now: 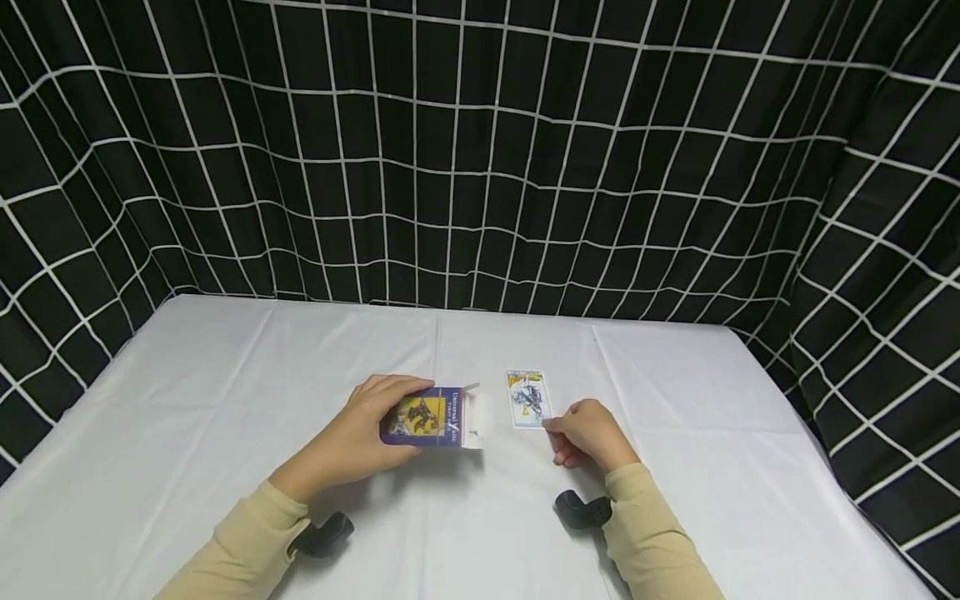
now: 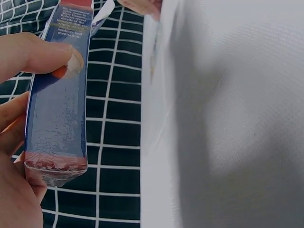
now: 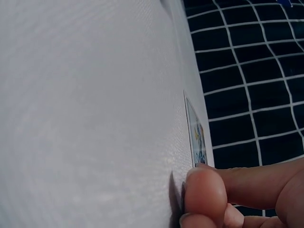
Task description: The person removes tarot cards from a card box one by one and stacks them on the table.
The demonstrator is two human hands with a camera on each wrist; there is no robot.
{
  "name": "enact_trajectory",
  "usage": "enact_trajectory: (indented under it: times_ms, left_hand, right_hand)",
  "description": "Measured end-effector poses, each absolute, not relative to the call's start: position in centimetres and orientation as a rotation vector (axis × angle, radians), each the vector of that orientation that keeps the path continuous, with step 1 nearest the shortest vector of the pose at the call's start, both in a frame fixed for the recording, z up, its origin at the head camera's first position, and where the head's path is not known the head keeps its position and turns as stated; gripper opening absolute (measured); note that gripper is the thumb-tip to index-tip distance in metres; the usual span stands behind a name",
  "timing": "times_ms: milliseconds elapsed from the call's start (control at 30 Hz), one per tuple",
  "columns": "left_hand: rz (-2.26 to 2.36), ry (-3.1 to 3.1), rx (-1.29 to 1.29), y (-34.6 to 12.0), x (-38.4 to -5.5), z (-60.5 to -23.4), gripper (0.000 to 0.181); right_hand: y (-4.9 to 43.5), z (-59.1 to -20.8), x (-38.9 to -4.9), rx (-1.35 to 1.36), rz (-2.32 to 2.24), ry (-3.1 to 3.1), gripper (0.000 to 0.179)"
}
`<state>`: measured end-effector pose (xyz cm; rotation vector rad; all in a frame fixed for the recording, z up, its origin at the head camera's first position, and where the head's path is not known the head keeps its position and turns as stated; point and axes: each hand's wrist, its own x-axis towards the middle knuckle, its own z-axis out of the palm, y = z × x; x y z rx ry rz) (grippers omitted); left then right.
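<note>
My left hand (image 1: 367, 429) grips a purple tarot card box (image 1: 423, 417) by its closed end, thumb on one narrow side and fingers round the other. The box's flaps stand open on its right end, and it is held above the cloth, casting a shadow. In the left wrist view the narrow side of the box (image 2: 59, 104) shows small print under clear wrap. My right hand (image 1: 588, 433) pinches the lower right corner of a picture card (image 1: 528, 398) between thumb and finger. The card (image 3: 196, 133) lies face up, close over the white cloth.
A white cloth (image 1: 247, 375) covers the table, with faint creases. Behind and at both sides hangs a black curtain (image 1: 480, 150) with a white grid. Each wrist carries a dark camera mount, the left mount (image 1: 324, 535) and the right mount (image 1: 582, 509), low over the table.
</note>
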<state>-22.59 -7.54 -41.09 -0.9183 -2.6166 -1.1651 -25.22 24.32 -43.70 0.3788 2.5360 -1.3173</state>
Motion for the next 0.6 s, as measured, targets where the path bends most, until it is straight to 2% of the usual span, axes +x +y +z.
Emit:
enact_trajectory:
  times_ms: [600]
  left_hand:
    - [-1.155, -2.582, -0.937, -7.38, -22.77, -41.76, 0.074]
  right_hand:
    - [24.4, -43.38, -25.3, 0.401, -1.508, 2.496, 0.02]
